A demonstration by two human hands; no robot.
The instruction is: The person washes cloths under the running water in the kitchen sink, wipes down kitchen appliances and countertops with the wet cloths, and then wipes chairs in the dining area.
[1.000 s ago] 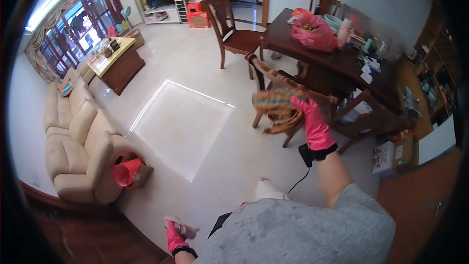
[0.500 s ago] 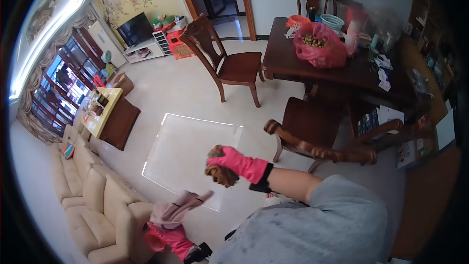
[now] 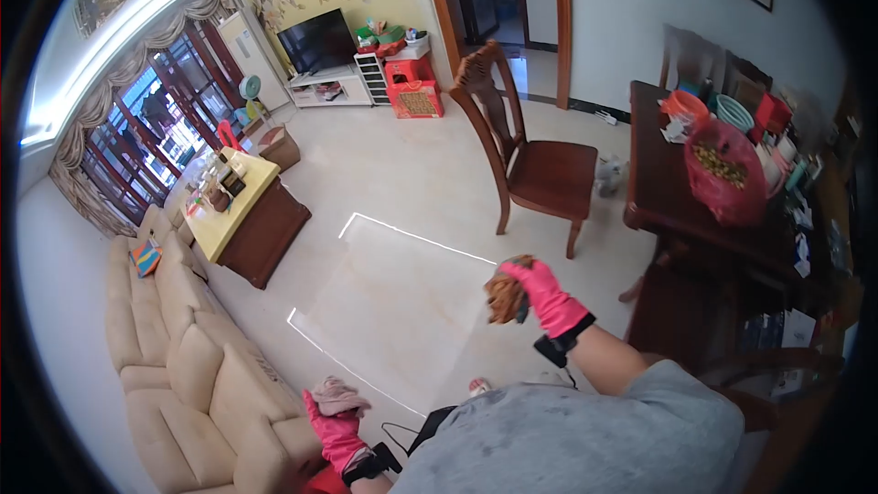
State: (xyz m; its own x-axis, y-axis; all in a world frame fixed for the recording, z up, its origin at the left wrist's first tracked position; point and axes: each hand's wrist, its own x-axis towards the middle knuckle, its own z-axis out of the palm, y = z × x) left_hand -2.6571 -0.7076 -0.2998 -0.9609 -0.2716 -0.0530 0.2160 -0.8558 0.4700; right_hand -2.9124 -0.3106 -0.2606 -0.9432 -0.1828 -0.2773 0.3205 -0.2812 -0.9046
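My right hand [image 3: 553, 302], in a pink rubber glove, is closed around a bunched brown cloth [image 3: 505, 297] with a greyish part at its edge. It is held above the tiled floor, in front of the wooden chair [image 3: 549, 174]. At the lower left my left hand [image 3: 337, 434], gloved the same way, grips a crumpled dusty-pink cloth [image 3: 338, 397] beside the end of the beige sofa [image 3: 210, 384]. Under that wrist shows part of a red object [image 3: 325, 481]; its kind I cannot make out. Dark bands sit around both wrists.
A dark dining table [image 3: 654, 174] on the right bears a red plastic bag [image 3: 732, 192] of small round fruit and baskets. A yellow-topped coffee table [image 3: 240, 210] stands left, with a television [image 3: 315, 41] and red boxes [image 3: 414, 99] behind. A doorway [image 3: 498, 18] opens at the back.
My view has swung left, so the room appears shifted right. My left hand has raised the pink cloth, which hung loosely before and is now bunched. The brown cloth stays in my right hand.
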